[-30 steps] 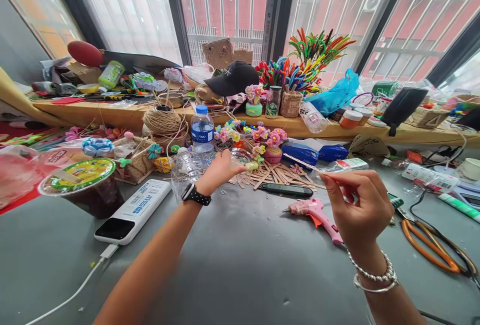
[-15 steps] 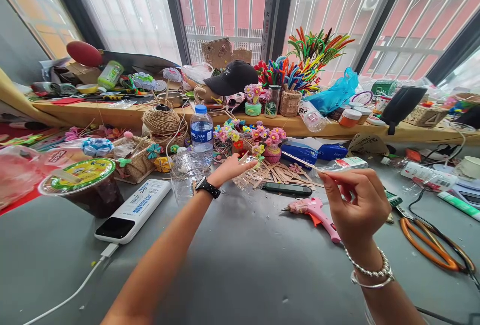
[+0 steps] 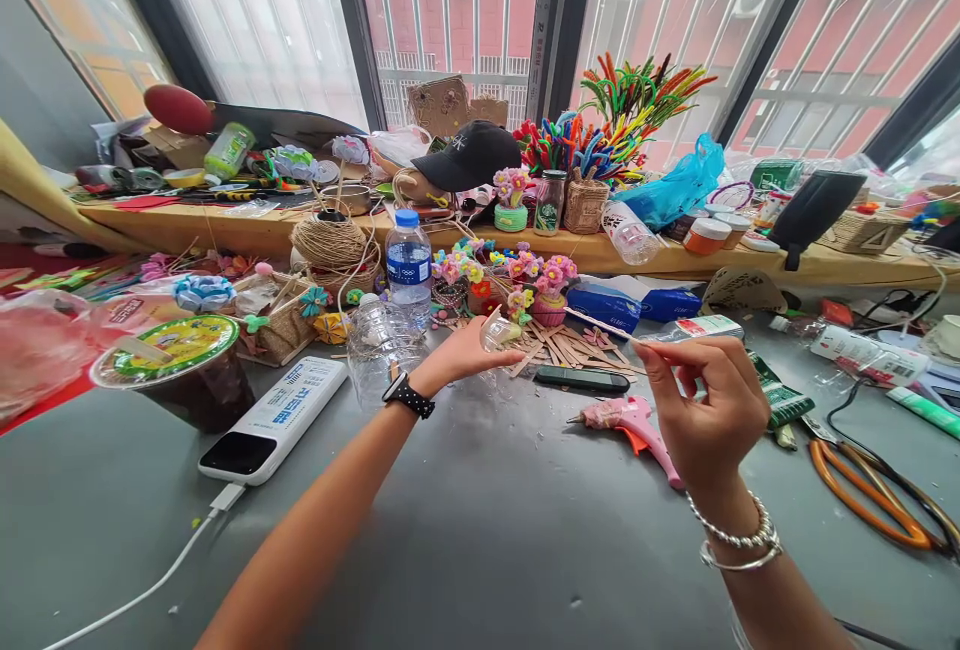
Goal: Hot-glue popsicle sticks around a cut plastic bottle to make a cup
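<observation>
My left hand [image 3: 469,348] is closed round a small clear plastic piece [image 3: 496,332], raised just in front of the pile of wooden sticks [image 3: 581,346]. Between the thumb and fingers of my right hand [image 3: 709,405] is a thin pale stick [image 3: 600,322], pointing up and left. Below that hand, a pink glue gun [image 3: 628,422] lies on the grey table [image 3: 480,550]. A dark green utility knife [image 3: 582,379] rests by the sticks.
Left stand a drink cup [image 3: 191,390], a white power bank [image 3: 277,420], a clear cut bottle [image 3: 379,345] and a water bottle [image 3: 409,270]. Orange-handled scissors [image 3: 862,495] lie at the right. Behind runs a cluttered wooden ledge [image 3: 300,235].
My left hand has lifted slightly with the clear plastic piece, which now shows upright in its grip. My right hand still holds the stick, and the view has shifted slightly.
</observation>
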### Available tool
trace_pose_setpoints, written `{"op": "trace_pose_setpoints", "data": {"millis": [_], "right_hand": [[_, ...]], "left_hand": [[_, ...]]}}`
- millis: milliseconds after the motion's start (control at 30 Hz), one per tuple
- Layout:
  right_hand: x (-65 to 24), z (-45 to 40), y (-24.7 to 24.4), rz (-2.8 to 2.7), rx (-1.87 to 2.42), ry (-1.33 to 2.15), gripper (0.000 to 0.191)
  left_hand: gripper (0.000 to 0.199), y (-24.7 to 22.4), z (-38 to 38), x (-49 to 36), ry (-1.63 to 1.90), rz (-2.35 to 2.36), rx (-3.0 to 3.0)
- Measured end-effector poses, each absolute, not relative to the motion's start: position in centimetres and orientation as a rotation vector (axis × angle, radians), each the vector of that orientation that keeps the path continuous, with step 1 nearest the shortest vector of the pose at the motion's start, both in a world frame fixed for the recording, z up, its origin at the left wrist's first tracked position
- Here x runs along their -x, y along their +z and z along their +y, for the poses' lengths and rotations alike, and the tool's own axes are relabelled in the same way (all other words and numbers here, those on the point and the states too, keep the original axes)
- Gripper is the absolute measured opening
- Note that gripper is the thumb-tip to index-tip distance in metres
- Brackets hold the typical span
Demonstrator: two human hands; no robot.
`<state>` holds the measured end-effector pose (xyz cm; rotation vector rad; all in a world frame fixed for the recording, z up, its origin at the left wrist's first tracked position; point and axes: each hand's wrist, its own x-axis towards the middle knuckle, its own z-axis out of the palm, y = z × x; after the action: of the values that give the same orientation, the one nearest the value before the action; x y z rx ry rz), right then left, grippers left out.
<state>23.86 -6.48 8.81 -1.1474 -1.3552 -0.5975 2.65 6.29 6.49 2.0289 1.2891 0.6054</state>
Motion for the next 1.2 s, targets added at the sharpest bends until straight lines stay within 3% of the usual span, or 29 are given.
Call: {"op": "trace_pose_setpoints", "data": {"millis": [200, 400, 633, 900, 1067, 1200], "right_hand": [[-23.1, -5.1, 8.2, -1.005, 1.099, 0.022, 0.014], [-19.2, -3.0, 9.1, -0.681, 0.865, 0.638, 0.022], [-16.9, -1.8, 9.4, -0.702, 0.831, 0.544, 0.020], [-18.2, -1.5, 8.2, -0.687, 0.909, 0.496, 0.024], [-18.1, -1.3, 8.2, -0.653, 0.856, 0.530, 0.023], [-18.2, -1.0, 8.0, -0.569, 0.812, 0.619, 0.024]], "left_hand": [[0.076, 6.2, 3.4, -2.2, 0.829, 1.191, -1.779], [0.071, 5.2, 1.6, -3.6, 0.916, 0.792, -1.499], [0.069, 3.8, 0.9, -4.6, 0.914, 0.502, -1.158], [0.033, 1.5, 2.0, -4.6, 0.979, 0.534, -0.798], [0.036, 1.5, 1.8, -4.9, 0.947, 0.500, -0.730], [0.054, 1.5, 1.4, -4.7, 0.746, 0.454, -0.697]]}}
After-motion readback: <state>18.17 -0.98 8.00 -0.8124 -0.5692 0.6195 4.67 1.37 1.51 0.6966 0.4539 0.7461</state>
